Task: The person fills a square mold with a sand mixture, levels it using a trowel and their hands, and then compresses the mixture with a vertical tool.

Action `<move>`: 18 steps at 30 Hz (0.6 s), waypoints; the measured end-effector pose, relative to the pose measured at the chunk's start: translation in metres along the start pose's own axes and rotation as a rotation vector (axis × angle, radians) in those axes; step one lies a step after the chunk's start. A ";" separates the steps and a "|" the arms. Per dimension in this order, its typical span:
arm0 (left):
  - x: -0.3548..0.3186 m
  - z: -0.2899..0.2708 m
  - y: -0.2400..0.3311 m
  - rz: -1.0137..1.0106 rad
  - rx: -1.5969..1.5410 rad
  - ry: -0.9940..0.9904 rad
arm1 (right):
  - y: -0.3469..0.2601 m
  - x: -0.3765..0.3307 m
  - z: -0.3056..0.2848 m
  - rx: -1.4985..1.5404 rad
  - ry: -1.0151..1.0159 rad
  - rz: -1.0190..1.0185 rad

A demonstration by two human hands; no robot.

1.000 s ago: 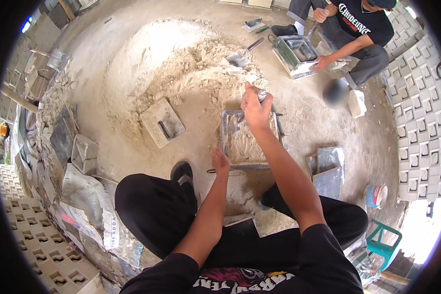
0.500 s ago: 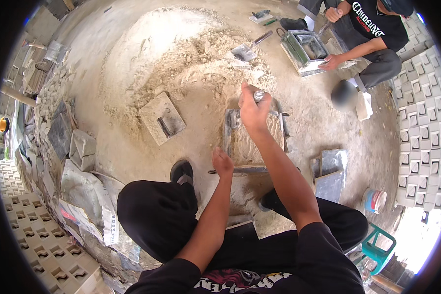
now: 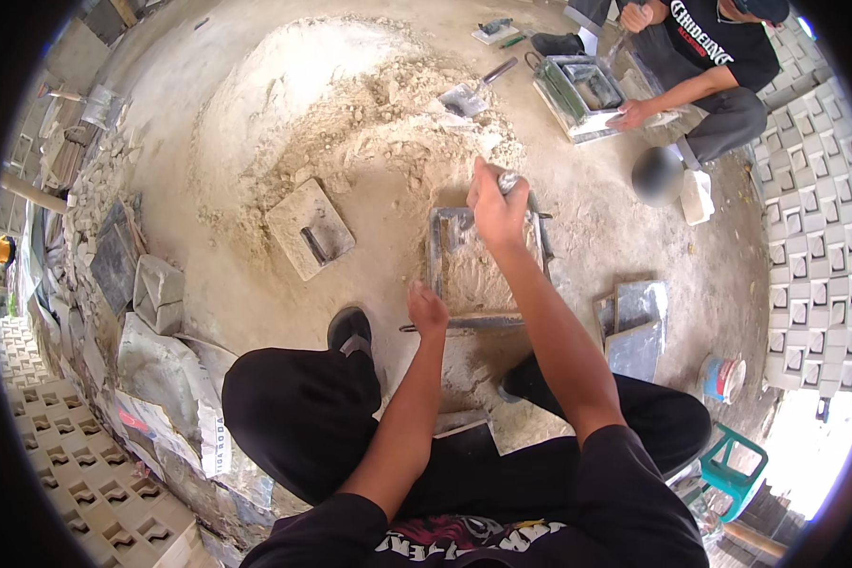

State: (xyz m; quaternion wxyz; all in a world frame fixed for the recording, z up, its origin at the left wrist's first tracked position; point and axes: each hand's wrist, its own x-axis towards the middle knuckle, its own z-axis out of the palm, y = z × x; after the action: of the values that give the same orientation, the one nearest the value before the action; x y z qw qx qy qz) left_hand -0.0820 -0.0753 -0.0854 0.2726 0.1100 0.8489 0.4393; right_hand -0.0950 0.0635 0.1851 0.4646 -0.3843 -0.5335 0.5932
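Observation:
In front of me on the floor sits a rectangular metal mould (image 3: 483, 322), filled with pale, crumbly sand-like material (image 3: 478, 281). My right hand (image 3: 502, 210) is closed above its far part, gripping a hand tool (image 3: 508, 181) whose shiny rounded end pokes out of the fist. The rest of that tool is mostly hidden by the hand. Beside the mould's near left corner, low down, is my left hand (image 3: 428, 309). Its fingers are partly hidden, and I cannot tell whether they grip the wall.
A heap of pale powder (image 3: 312, 85) spreads ahead, with a trowel (image 3: 464, 99) on its right edge. A square board with a handle (image 3: 310, 230) lies left. Far right, another person works at a mould (image 3: 577, 90). Flat plates (image 3: 634, 346), a bucket (image 3: 722, 379) and a green stool (image 3: 734, 470) are right.
My right hand has shifted slightly right over the mould, still gripping the tool. My left hand stays by the near left corner. The whole view has drifted a little.

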 end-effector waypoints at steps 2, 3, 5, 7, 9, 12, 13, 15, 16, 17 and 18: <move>-0.004 -0.001 -0.002 -0.024 0.021 0.017 | -0.019 -0.008 -0.002 0.164 0.040 0.107; -0.005 0.000 -0.002 -0.035 0.029 0.025 | -0.015 -0.010 -0.005 0.131 0.003 0.010; 0.001 0.004 0.002 0.006 0.025 0.039 | -0.002 -0.016 -0.012 0.061 -0.072 -0.182; 0.000 0.008 0.004 0.023 0.024 0.036 | 0.004 -0.021 -0.012 0.052 -0.005 -0.034; 0.006 0.005 -0.008 0.016 0.042 0.043 | -0.010 -0.023 -0.008 -0.020 -0.112 -0.096; -0.001 0.003 -0.008 -0.019 0.139 -0.040 | -0.006 -0.042 -0.019 0.050 -0.085 -0.094; -0.001 0.002 -0.005 -0.038 0.132 -0.071 | 0.004 -0.046 -0.025 0.063 -0.093 -0.140; 0.003 -0.004 0.007 -0.072 0.116 -0.122 | 0.013 -0.046 -0.022 -0.057 -0.059 -0.056; 0.002 -0.007 0.010 0.019 0.006 -0.086 | 0.006 -0.043 -0.019 -0.031 -0.080 -0.044; 0.003 -0.011 0.015 0.113 -0.103 -0.046 | -0.002 -0.043 -0.016 0.000 -0.101 -0.036; 0.004 -0.016 0.020 0.208 -0.211 -0.006 | -0.009 -0.048 -0.018 0.004 -0.105 -0.031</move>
State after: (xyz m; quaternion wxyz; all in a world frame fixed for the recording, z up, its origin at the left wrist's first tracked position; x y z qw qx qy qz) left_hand -0.0956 -0.0732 -0.0632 0.2383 0.1695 0.7813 0.5514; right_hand -0.0639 0.0222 0.1892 0.4459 -0.3432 -0.5620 0.6063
